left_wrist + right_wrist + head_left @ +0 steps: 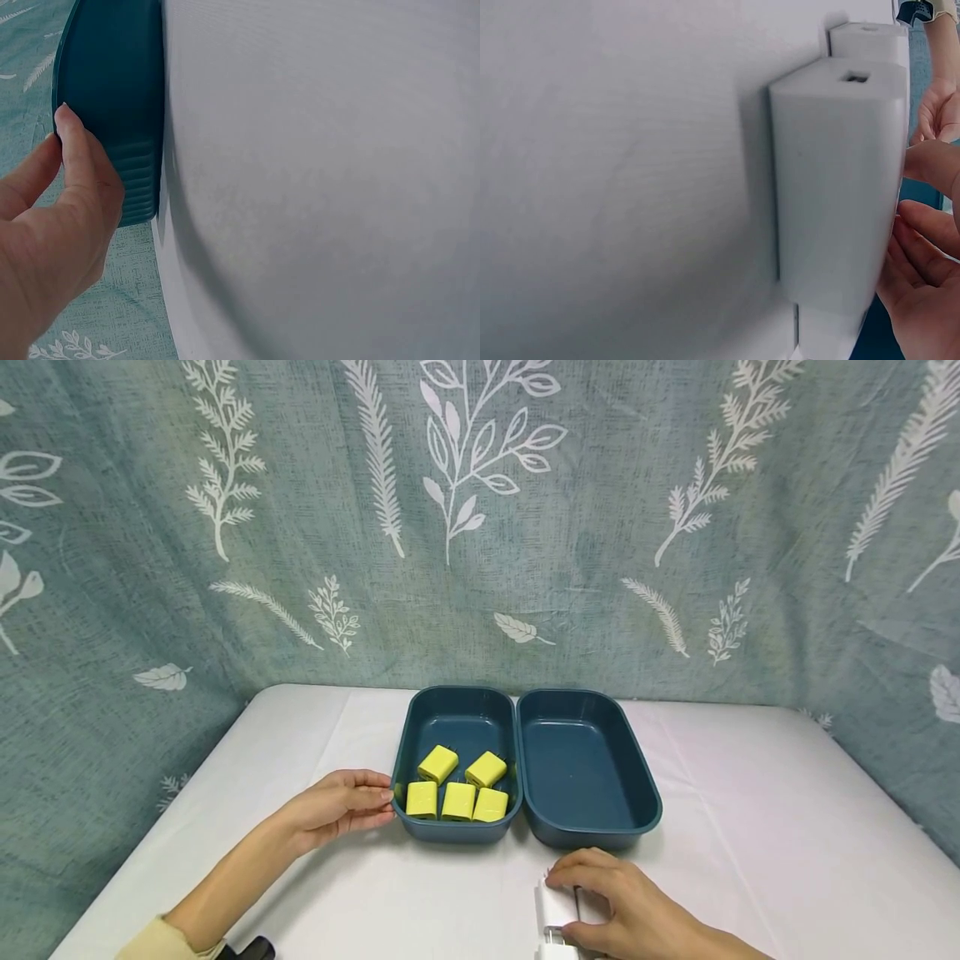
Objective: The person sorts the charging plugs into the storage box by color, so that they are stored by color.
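At the left, my left hand (341,808) holds the rim of the left dark blue tray (455,832). The left wrist view shows its thumb and fingers pinching that tray's edge (112,82). Several yellow plug chargers (459,801) lie inside, towards the near end. My right hand (633,906) is in front of the right blue tray (592,838), with thumb and fingertips on a white plug charger (557,906). Another white charger (557,952) sits just nearer, cut by the frame edge. A large white charger (836,187) fills the middle of the right wrist view.
Both trays stand side by side on a white tablecloth (360,902). Behind the table hangs a green curtain (570,610) with white leaf prints. Part of a further white charger (592,906) shows beneath my right hand. A dark strap (251,949) is on my left wrist.
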The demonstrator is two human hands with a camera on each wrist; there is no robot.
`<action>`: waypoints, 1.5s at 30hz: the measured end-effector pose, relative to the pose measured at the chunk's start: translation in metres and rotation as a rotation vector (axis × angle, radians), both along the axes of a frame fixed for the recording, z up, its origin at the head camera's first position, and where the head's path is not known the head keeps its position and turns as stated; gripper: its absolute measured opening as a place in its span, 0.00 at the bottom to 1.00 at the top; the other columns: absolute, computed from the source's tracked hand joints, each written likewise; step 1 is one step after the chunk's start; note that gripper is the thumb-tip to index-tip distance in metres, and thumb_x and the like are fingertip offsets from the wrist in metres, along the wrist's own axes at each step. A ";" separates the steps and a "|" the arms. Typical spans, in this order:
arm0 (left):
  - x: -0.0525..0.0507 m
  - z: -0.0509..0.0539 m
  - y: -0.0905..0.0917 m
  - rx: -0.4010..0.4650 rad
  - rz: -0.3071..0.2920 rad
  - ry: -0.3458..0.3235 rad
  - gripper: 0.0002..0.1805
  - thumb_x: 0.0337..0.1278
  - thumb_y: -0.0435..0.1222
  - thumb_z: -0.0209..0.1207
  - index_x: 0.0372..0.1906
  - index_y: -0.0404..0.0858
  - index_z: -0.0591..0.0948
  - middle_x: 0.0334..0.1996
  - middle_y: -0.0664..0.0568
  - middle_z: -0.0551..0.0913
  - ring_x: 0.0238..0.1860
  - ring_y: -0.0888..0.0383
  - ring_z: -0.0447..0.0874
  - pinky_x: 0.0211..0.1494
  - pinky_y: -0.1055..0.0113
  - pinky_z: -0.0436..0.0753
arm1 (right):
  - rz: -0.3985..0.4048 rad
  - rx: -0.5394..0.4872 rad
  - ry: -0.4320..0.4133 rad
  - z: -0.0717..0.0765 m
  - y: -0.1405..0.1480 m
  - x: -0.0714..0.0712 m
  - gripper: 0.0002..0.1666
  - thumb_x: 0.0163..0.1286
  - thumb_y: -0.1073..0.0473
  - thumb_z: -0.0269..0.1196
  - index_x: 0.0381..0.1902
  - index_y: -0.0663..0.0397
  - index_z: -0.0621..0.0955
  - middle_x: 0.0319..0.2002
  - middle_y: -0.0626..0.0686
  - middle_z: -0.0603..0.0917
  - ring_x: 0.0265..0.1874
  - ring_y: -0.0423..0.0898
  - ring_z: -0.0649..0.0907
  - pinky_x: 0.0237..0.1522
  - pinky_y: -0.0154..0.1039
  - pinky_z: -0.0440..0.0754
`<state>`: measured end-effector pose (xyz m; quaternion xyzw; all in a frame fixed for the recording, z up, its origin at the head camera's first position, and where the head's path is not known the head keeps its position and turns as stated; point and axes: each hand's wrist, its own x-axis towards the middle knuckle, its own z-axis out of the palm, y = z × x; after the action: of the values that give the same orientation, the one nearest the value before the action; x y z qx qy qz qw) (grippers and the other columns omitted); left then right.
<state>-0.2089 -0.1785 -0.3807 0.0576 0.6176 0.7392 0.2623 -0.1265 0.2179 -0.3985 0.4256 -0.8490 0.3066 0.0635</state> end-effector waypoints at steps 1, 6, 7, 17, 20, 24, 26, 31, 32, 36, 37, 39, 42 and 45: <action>0.000 0.000 0.000 0.000 0.000 0.001 0.19 0.67 0.25 0.55 0.57 0.20 0.66 0.39 0.43 0.79 0.42 0.54 0.85 0.53 0.65 0.85 | -0.004 0.000 0.004 0.000 0.000 0.000 0.22 0.57 0.55 0.76 0.50 0.42 0.82 0.50 0.39 0.80 0.49 0.38 0.78 0.50 0.31 0.81; -0.001 0.001 0.000 -0.001 0.001 0.001 0.19 0.67 0.25 0.55 0.57 0.19 0.66 0.39 0.43 0.79 0.41 0.54 0.85 0.53 0.65 0.85 | -0.017 -0.001 0.013 0.002 0.001 0.000 0.22 0.57 0.55 0.76 0.49 0.43 0.83 0.50 0.39 0.80 0.49 0.38 0.78 0.50 0.31 0.80; 0.000 0.001 0.000 -0.001 0.001 0.001 0.19 0.67 0.25 0.55 0.57 0.19 0.66 0.39 0.43 0.79 0.42 0.54 0.85 0.53 0.65 0.85 | -0.017 -0.003 0.011 0.002 0.001 0.001 0.22 0.58 0.54 0.76 0.49 0.43 0.83 0.50 0.39 0.80 0.49 0.38 0.78 0.51 0.31 0.80; 0.001 0.000 0.001 -0.001 -0.001 0.004 0.20 0.67 0.25 0.55 0.58 0.19 0.65 0.39 0.43 0.79 0.42 0.54 0.85 0.53 0.65 0.85 | 0.004 -0.037 0.006 0.010 0.005 0.000 0.21 0.62 0.53 0.73 0.52 0.45 0.83 0.51 0.41 0.80 0.49 0.39 0.79 0.48 0.32 0.83; 0.001 0.000 0.001 -0.002 -0.001 0.002 0.21 0.67 0.25 0.55 0.58 0.18 0.65 0.39 0.43 0.79 0.42 0.54 0.85 0.53 0.65 0.85 | 0.011 -0.046 -0.020 0.014 0.007 0.001 0.21 0.63 0.54 0.72 0.54 0.46 0.83 0.52 0.42 0.80 0.50 0.39 0.79 0.48 0.32 0.83; 0.002 0.000 0.001 -0.004 0.000 0.002 0.21 0.67 0.25 0.55 0.59 0.18 0.64 0.40 0.43 0.79 0.43 0.54 0.85 0.54 0.65 0.84 | 0.026 -0.063 -0.045 0.019 0.010 0.001 0.22 0.65 0.56 0.71 0.56 0.48 0.82 0.54 0.44 0.80 0.52 0.41 0.79 0.47 0.34 0.84; 0.002 0.001 0.001 -0.003 0.001 0.002 0.21 0.67 0.25 0.55 0.59 0.18 0.64 0.39 0.43 0.79 0.43 0.53 0.85 0.54 0.65 0.84 | 0.031 -0.070 -0.043 0.022 0.011 0.001 0.22 0.65 0.57 0.71 0.57 0.48 0.81 0.54 0.45 0.79 0.52 0.42 0.79 0.47 0.36 0.84; 0.002 0.001 0.001 0.002 -0.002 0.007 0.21 0.67 0.25 0.56 0.59 0.19 0.64 0.39 0.43 0.79 0.43 0.53 0.85 0.54 0.65 0.84 | 0.041 -0.100 -0.012 0.030 0.012 0.000 0.25 0.63 0.60 0.72 0.58 0.50 0.81 0.55 0.46 0.80 0.52 0.43 0.79 0.46 0.35 0.85; 0.002 0.001 0.001 0.002 -0.003 0.007 0.21 0.67 0.25 0.56 0.58 0.19 0.65 0.39 0.43 0.79 0.43 0.53 0.85 0.54 0.65 0.84 | 0.041 -0.108 0.003 0.031 0.012 -0.001 0.25 0.62 0.61 0.73 0.58 0.50 0.81 0.54 0.47 0.80 0.52 0.43 0.79 0.47 0.34 0.84; 0.002 0.001 0.000 0.005 -0.006 0.007 0.20 0.67 0.25 0.55 0.58 0.19 0.65 0.39 0.43 0.79 0.43 0.53 0.85 0.54 0.65 0.84 | 0.049 -0.142 0.073 0.036 0.013 -0.004 0.27 0.57 0.64 0.75 0.56 0.53 0.82 0.53 0.48 0.80 0.51 0.44 0.80 0.49 0.27 0.80; 0.002 0.001 0.000 0.005 -0.007 0.008 0.20 0.67 0.25 0.55 0.58 0.19 0.65 0.39 0.43 0.79 0.43 0.53 0.85 0.54 0.65 0.85 | 0.045 -0.147 0.083 0.038 0.013 -0.005 0.28 0.56 0.64 0.76 0.55 0.53 0.82 0.53 0.48 0.80 0.51 0.44 0.80 0.50 0.25 0.79; 0.002 0.000 0.000 0.004 -0.007 0.007 0.20 0.67 0.25 0.55 0.58 0.19 0.65 0.39 0.43 0.79 0.43 0.53 0.85 0.53 0.65 0.85 | 0.041 -0.156 0.099 0.041 0.014 -0.009 0.28 0.54 0.65 0.76 0.55 0.54 0.82 0.53 0.49 0.81 0.51 0.44 0.80 0.52 0.23 0.77; 0.002 0.000 0.000 0.004 -0.006 0.007 0.20 0.67 0.25 0.55 0.58 0.19 0.65 0.39 0.43 0.79 0.43 0.54 0.85 0.53 0.65 0.85 | 0.024 -0.159 0.119 0.047 0.016 -0.014 0.29 0.53 0.67 0.77 0.54 0.53 0.82 0.53 0.49 0.81 0.51 0.44 0.80 0.53 0.23 0.76; 0.002 0.000 0.000 0.007 -0.004 0.002 0.20 0.67 0.25 0.55 0.58 0.19 0.65 0.39 0.43 0.79 0.43 0.54 0.85 0.54 0.65 0.85 | 0.003 -0.158 0.127 0.053 0.019 -0.019 0.30 0.52 0.68 0.77 0.54 0.53 0.82 0.53 0.49 0.81 0.51 0.44 0.80 0.52 0.23 0.77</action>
<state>-0.2072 -0.1781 -0.3804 0.0605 0.6153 0.7408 0.2627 -0.1450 0.2367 -0.3453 0.4391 -0.8158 0.3452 0.1500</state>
